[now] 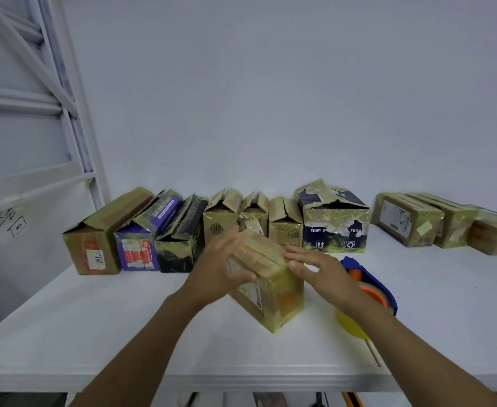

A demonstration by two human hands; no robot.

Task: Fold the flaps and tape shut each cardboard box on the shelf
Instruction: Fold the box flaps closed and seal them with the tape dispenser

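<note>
On the shelf [124, 318], mid-front: your left hand [222, 259], blurred, fingers straight, lies against the box [273, 292]; right hand [317, 265], flat, touches its top edge.

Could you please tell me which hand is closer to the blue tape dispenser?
Right. The right hand touches the box just beside the tape dispenser; the left hand presses the box's far side, away from it.
</note>
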